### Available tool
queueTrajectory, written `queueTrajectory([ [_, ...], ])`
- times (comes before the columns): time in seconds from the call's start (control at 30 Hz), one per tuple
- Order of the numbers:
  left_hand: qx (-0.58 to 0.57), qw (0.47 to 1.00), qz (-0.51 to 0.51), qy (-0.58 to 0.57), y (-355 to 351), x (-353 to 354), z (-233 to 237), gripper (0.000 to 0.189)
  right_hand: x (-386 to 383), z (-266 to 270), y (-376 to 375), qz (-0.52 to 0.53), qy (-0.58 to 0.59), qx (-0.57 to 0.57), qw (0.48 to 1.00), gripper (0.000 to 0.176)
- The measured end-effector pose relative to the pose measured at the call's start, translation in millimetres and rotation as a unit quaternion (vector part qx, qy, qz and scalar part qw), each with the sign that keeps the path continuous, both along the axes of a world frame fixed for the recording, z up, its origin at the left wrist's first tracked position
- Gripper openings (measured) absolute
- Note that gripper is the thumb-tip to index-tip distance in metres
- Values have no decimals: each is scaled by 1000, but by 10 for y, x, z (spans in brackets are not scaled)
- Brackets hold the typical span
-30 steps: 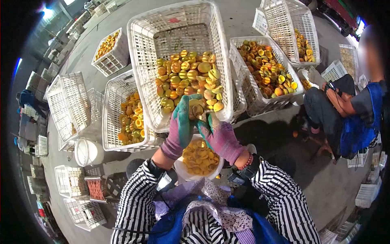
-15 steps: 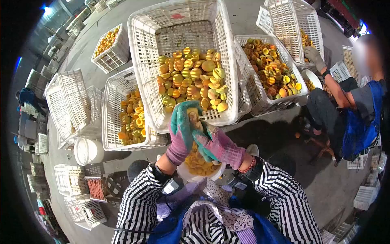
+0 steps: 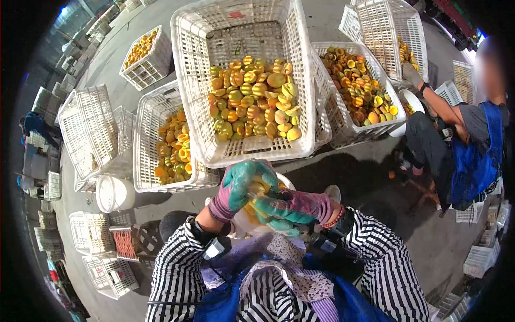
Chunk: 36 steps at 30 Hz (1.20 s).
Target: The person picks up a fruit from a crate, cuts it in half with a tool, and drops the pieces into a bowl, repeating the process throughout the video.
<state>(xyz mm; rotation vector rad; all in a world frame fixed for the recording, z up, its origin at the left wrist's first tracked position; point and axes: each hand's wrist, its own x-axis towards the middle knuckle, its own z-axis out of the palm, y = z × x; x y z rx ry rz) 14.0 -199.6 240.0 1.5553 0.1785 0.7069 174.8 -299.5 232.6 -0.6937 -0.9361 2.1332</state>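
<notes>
My left hand (image 3: 238, 188), in a green and pink glove, is curled around a yellow fruit piece (image 3: 257, 187). Beside it, my right hand (image 3: 292, 208), gloved alike, has its fingers bent against the fruit; whatever lies under them is hidden. Both hands are close together over a white bucket (image 3: 287, 182) with yellow fruit inside, partly covered by the gloves. Just beyond stands a large white crate (image 3: 252, 159), tilted toward me, holding many yellow-orange fruits (image 3: 255, 99).
Fruit-filled crates stand left (image 3: 147, 182) and right (image 3: 359, 134), with another (image 3: 147, 72) farther back. At left are stacked crates (image 3: 88, 129) and a white pail (image 3: 115, 194). A seated co-worker (image 3: 477, 134) at right reaches toward a tilted crate (image 3: 378, 37).
Both my hands have moved down toward me, away from the large crate's front edge and over the bucket. The co-worker's gloved hand has shifted slightly.
</notes>
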Motion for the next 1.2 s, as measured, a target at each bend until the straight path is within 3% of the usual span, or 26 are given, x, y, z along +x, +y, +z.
queueTrajectory([
  [0.07,-56,998,7,31,-37,-57,-14,29,-40,-92,-24,-20,14,39,999,37],
  [0.13,-116,991,22,68,-104,-122,-32,31,-80,-171,-42,11,11,-22,1000,36],
  [0.17,-88,993,35,76,-120,-146,-71,34,-86,-100,-52,15,15,-24,1000,36],
  [0.23,-30,994,56,92,-155,-177,-148,40,-78,170,-113,49,75,-149,985,34],
  [0.3,-12,994,59,92,-202,-187,-163,38,-122,208,-132,52,49,-166,984,35],
  [0.37,-127,991,39,23,-252,-169,-103,37,-142,202,-87,135,140,-149,969,38],
  [0.4,-123,992,39,-1,-245,-153,-90,36,-137,208,-92,137,143,-151,969,38],
  [0.43,-125,991,40,1,-256,-154,-60,36,-128,245,-97,110,97,-154,977,38],
  [0.5,-25,986,155,53,-268,-151,-8,41,-165,230,-124,83,52,-159,982,37],
  [0.53,-114,975,173,78,-162,-196,-84,44,-204,126,-159,76,28,-125,989,37],
  [0.57,80,937,306,146,-63,-242,-300,46,-218,31,-184,70,4,-92,993,36],
  [0.63,-150,920,318,174,23,-352,30,44,-217,-241,-173,94,-30,-47,994,38],
  [0.67,-27,908,362,211,118,-464,18,44,-221,-532,-136,70,-237,61,967,39],
  [0.73,159,863,433,207,396,-839,-245,44,-86,-614,-92,75,-555,247,791,43],
  [0.77,223,841,464,167,579,-1050,-436,43,-82,-611,-115,72,-555,248,791,43],
  [0.83,266,724,560,303,657,-1303,-449,38,-98,-628,-161,84,-612,243,748,47],
  [0.87,241,653,543,469,743,-1359,-368,33,-114,-631,-178,83,-607,254,748,51],
  [0.9,244,649,548,468,793,-1340,-381,33,-115,-584,-215,38,-594,274,755,50],
  [0.97,441,509,573,468,942,-1192,-418,32,-45,-356,-222,24,-591,312,743,54],
  [1.0,410,609,531,422,1026,-1007,-434,33,-16,-336,-214,17,-590,312,744,52],
  [1.03,478,597,470,441,1068,-740,-420,33,33,-317,-217,8,-594,312,741,50],
  [1.07,511,610,396,459,1127,-565,-459,33,75,-259,-193,-32,-559,320,764,50],
  [1.1,552,621,319,456,1187,-323,-549,33,86,-176,-193,-64,-553,354,751,49],
  [1.13,520,671,308,429,1377,-213,-808,28,24,-617,-185,-83,-585,436,679,49],
  [1.17,414,664,285,553,1538,-36,-906,27,27,-298,-96,-23,-582,313,750,51],
  [1.2,461,599,247,607,1790,-118,-1342,31,111,-134,-110,-104,-516,373,764,57],
])
